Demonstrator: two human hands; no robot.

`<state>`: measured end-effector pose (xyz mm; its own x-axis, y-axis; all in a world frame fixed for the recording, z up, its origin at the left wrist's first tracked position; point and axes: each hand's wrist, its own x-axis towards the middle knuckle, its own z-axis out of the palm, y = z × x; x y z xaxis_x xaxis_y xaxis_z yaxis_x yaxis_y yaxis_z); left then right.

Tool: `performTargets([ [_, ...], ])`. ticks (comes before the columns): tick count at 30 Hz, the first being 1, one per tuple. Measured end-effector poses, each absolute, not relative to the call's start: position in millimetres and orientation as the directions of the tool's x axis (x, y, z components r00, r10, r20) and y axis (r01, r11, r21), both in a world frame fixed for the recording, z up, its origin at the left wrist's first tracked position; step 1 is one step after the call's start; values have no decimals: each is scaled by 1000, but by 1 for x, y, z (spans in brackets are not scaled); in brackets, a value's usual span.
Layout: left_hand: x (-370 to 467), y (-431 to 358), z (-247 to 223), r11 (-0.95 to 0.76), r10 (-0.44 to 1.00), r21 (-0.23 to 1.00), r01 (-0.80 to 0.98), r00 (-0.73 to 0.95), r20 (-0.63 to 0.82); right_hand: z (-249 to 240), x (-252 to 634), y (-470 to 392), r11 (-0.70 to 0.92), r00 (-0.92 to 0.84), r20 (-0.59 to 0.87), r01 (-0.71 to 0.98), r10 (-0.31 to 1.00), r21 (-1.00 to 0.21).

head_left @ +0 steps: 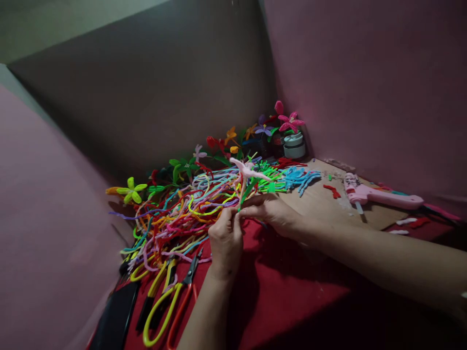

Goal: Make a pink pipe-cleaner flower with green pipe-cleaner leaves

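Between my hands stands a pale pink pipe-cleaner flower (pixel 248 169) on a thin stem, its petals spread on top. A green pipe-cleaner leaf (pixel 249 188) slants up beside the stem. My left hand (pixel 225 238) is closed, with thumb and finger pinching the stem's lower end. My right hand (pixel 272 212) pinches at the same spot, fingertips meeting those of my left. A bit of green shows at the pinch; which part each fingertip presses is hidden. Just behind lies a large heap of loose coloured pipe cleaners (pixel 182 214).
Scissors (pixel 188 277) and pliers (pixel 160 279) lie left of my left forearm, by a dark flat phone-like object (pixel 116 316). A pink glue gun (pixel 383 197) rests on a brown board (pixel 310 199) at right. Finished flowers (pixel 290 121) and a lidded jar (pixel 294 146) stand along the back.
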<state>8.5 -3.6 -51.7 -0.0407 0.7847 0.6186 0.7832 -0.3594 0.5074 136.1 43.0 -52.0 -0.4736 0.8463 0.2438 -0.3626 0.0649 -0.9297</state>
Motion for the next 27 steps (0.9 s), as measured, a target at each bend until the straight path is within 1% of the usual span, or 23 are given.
performTargets([
  [2,8,-5,-48,-346,836,646,680,-89,542,-49,139,43,96,-491,273,-354,828,-930],
  [5,9,-6,-42,-326,891,785,527,-107,442,-45,143,44,98,-539,296,-365,789,-926],
  [8,9,-6,-37,-295,933,883,366,-89,349,-44,145,48,32,-560,230,-340,796,-940],
  [11,8,-6,-34,-263,960,944,200,-45,277,-46,145,53,-46,-602,193,-357,775,-933],
  [13,7,-5,-34,-241,970,967,89,-10,243,-48,145,54,-64,-617,221,-405,755,-912],
  [16,6,-4,-34,-162,984,982,-94,57,168,-50,144,54,-64,-643,278,-455,714,-888],
  [19,3,-4,-34,-24,986,965,-262,153,66,-53,142,54,-99,-678,287,-469,676,-878],
  [21,1,-4,-35,69,972,935,-349,235,16,-54,140,54,-125,-670,271,-480,691,-868],
  [24,-1,-4,-38,150,943,893,-424,332,-1,-55,139,53,-135,-666,270,-489,695,-862],
  [27,-1,-3,-39,137,946,905,-403,324,1,-52,139,49,-118,-655,292,-506,697,-854],
])
